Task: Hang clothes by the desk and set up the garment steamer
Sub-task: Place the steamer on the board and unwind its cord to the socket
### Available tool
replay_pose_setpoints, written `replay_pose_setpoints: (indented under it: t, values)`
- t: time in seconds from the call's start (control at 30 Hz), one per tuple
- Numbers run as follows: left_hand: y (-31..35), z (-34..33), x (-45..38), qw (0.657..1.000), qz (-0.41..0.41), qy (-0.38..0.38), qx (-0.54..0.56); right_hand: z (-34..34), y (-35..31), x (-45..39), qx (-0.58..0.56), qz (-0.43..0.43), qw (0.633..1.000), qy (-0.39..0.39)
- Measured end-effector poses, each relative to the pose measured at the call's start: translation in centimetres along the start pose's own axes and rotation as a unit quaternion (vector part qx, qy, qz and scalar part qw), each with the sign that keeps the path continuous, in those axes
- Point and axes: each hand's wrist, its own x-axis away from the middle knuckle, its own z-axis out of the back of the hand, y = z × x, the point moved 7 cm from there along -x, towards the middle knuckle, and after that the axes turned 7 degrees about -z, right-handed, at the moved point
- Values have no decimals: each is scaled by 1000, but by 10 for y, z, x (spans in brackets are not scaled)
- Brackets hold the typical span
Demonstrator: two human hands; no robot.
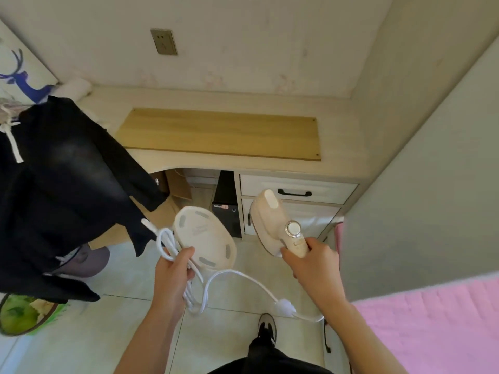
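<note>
Fingers (290,256) of the right hand (310,263) are curled round the handle of the steamer (272,220), thumb up near the round dial, while the left hand (172,273) pinches the flat oval base plate (205,238) together with a bunch of looped white cord (167,247), so both hands are full. The steamer sits up in the air in front of the drawers, not yet on anything, and the cord trails down in a loop between the 2 arms to a chunky white plug (285,306) hanging near the floor. If it were me I'd put the base down flat on the table (270,166) first, then park the steamer on it, and only then shake out the cord so it doesn't snag a foot. The wall socket (164,41) is above the table, so the plug probably has to go up there, looks reachable but hard to say. Black clothes (67,190) already hang at the left, just beside the table edge. A wooden board (221,133) lies on the table, a pink blanket (432,325) covers the bed at right, and the floor is pale tile with a green mat (21,314) in the corner.
</note>
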Motion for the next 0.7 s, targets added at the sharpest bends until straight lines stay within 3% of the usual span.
replay_pose_setpoints:
  t: [0.43,0.7]
  values:
    - [52,-78,-97,1000,-22,-8,-20,2,-60,-127,-4,-27,1000,-12]
    - [98,-114,-204,996,-53,-8,-68,-22,-100,-201,-36,-46,998,14]
